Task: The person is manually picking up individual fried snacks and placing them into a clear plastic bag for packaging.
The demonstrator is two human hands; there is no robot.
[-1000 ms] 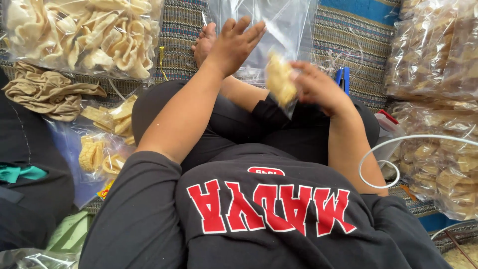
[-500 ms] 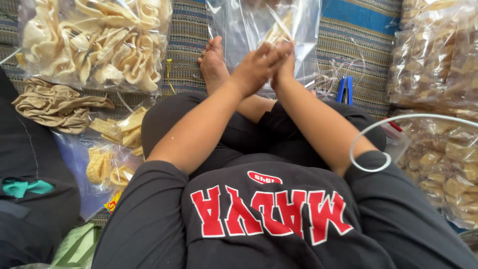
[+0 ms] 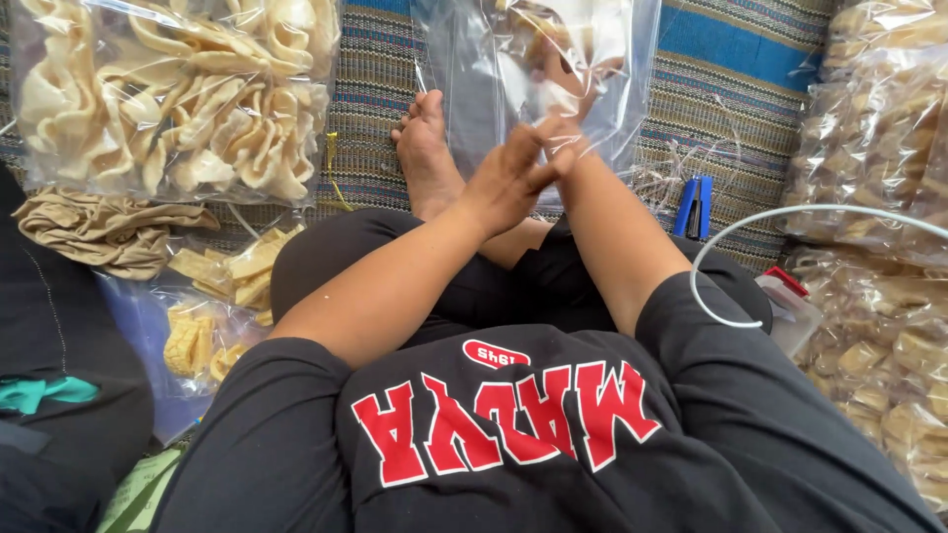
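Seated person filling a clear plastic bag [image 3: 474, 89] at upper centre: the left hand [image 3: 509, 178] is pinching its rim while the right hand [image 3: 573, 74], inside, is clasping pale crackers [image 3: 538, 35], next to be released there.

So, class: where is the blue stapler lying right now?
In the head view, the blue stapler lies on the striped mat, to the right of the right forearm, beside the white cable.

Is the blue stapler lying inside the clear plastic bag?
No, the blue stapler lies on the striped mat, to the right of the clear plastic bag and outside it.
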